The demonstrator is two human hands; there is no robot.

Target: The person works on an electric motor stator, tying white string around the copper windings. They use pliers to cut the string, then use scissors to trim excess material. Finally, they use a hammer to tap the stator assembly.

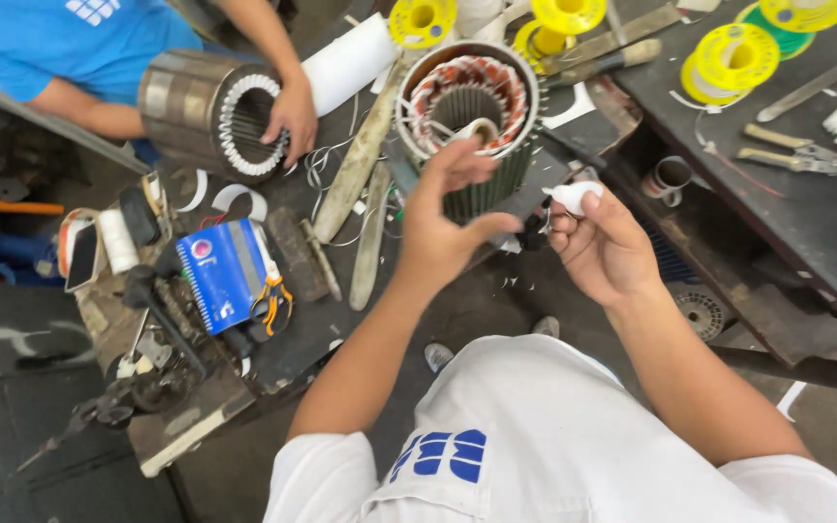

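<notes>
Left hand [448, 218] pinches a small white roll [481, 129] at the bore of the motor stator [467, 126] standing upright on the bench [322, 320], while the right hand [603, 247], farther off, grips a white strip [573, 197] in its fingers.

Upright stator [472, 107] w/ copper windings; white paper strip [573, 197].

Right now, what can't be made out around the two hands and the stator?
Head view only:
- Left hand covers part of the stator front wall.
- The white piece pinched by the right hand is mostly hidden by its fingers; its kind is unclear.
- The co-worker's hand hides part of the second stator.
- Yellow spools are cut off by the top edge.
</notes>
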